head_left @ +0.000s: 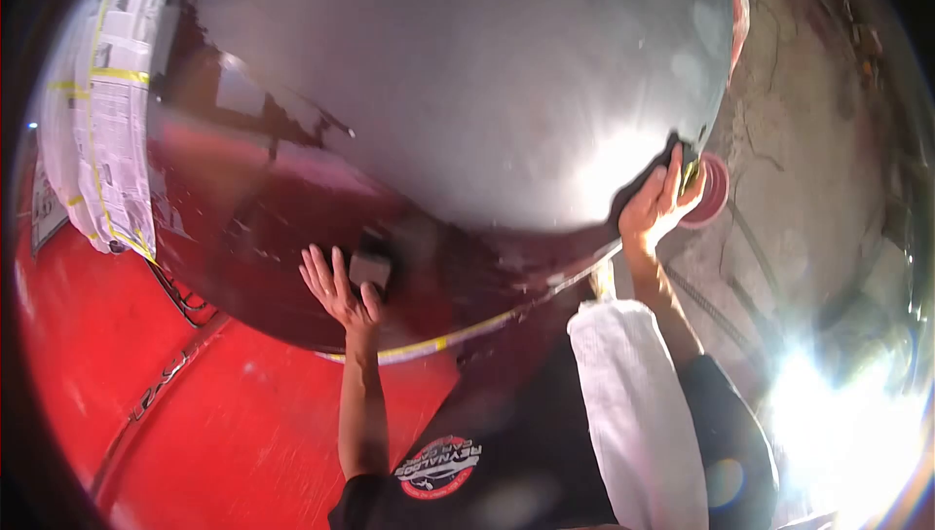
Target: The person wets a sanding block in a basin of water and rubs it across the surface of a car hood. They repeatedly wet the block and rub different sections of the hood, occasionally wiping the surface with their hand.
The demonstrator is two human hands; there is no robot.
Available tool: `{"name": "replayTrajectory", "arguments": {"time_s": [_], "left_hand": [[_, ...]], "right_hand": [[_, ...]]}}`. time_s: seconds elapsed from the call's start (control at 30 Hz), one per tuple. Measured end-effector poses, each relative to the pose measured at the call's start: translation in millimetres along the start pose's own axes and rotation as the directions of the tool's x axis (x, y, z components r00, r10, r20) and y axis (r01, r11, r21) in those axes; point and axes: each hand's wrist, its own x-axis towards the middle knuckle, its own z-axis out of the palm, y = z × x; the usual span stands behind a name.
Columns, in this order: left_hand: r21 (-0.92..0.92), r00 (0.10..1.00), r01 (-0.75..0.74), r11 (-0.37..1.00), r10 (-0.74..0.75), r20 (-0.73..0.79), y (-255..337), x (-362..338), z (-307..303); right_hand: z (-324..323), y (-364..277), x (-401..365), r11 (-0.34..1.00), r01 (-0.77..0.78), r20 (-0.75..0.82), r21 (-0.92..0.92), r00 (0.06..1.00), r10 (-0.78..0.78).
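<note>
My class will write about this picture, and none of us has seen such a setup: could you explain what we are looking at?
There is no robot here: a person wears a camera on the head, and this single picture looks forward and down at their bare hands. The bottom shows their dark shirt.

The large curved panel is greyish above and dark red nearer the person. Newspaper-like sheets with yellow tape cover its left side; a bright red surface lies below.

The left hand is spread on the panel, its thumb by a small grey block. The right hand is at the panel's right edge, fingers over a dark thing, too hidden to name. Just past it is a round pinkish container.
</note>
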Motion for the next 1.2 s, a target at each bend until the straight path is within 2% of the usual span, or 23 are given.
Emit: {"name": "replayTrajectory", "arguments": {"time_s": [0.1,0.17,0.27,0.37,0.4,0.5,0.67,0.73,0.77,0.83,0.87,1.03,1.2], "left_hand": [[0.022,1.000,0.017,1.000,-0.017,0.010,1.7,-1.6,0.6],[0.023,1.000,0.022,0.999,-0.022,-0.006,1.3,-3.7,0.3],[0.022,0.999,0.037,0.999,-0.037,-0.003,2.2,-4.4,1.2],[0.016,0.999,0.043,0.999,-0.043,0.005,2.3,-5.0,1.1],[0.007,0.999,0.046,0.999,-0.046,-0.011,1.2,-6.4,2.2],[-0.001,0.998,0.056,0.998,-0.056,-0.035,1.9,-7.5,5.3],[0.001,0.998,0.050,0.999,-0.050,-0.029,2.4,-6.4,3.8],[0.026,0.999,0.046,0.999,-0.046,0.001,2.4,-6.9,1.6],[0.047,0.998,0.054,0.997,-0.055,0.025,2.5,-6.6,0.0],[0.042,0.999,0.039,0.998,-0.041,0.035,6.7,-3.7,-1.7],[0.044,0.998,0.058,0.997,-0.059,0.033,9.0,-2.6,-2.7],[0.064,0.998,0.046,0.997,-0.049,0.045,19.9,5.0,-4.9],[0.092,0.993,0.107,0.990,-0.111,0.041,22.7,3.0,-3.9]], "right_hand": [[-4.0,-4.3,1.5,0.998,-0.067,0.037,-0.005,0.997,0.068],[-5.1,0.5,-0.9,1.000,-0.018,0.042,-0.003,0.999,0.018],[-6.3,-6.2,1.9,0.994,-0.109,0.086,-0.010,0.990,0.109],[-5.2,-4.5,1.5,0.992,-0.117,0.090,0.037,0.989,0.114],[-5.5,0.4,-0.5,0.996,-0.087,0.122,0.000,0.989,0.086],[0.6,7.0,-4.7,0.993,-0.095,0.074,0.070,0.993,0.089],[-0.5,6.6,-6.0,0.986,-0.144,0.080,0.085,0.987,0.138],[-6.0,-1.3,-0.7,0.995,-0.090,0.114,0.047,0.990,0.084],[-5.2,-2.4,-0.9,0.993,-0.115,0.106,0.041,0.988,0.110],[-5.8,-0.1,0.1,0.995,-0.024,0.061,0.094,0.998,0.018],[-9.2,-2.0,-0.2,0.998,-0.058,0.109,0.017,0.992,0.056],[-10.9,-7.8,1.1,0.993,-0.110,0.092,0.051,0.990,0.105],[-10.7,-10.4,4.6,0.983,-0.133,0.042,0.123,0.991,0.129]]}}
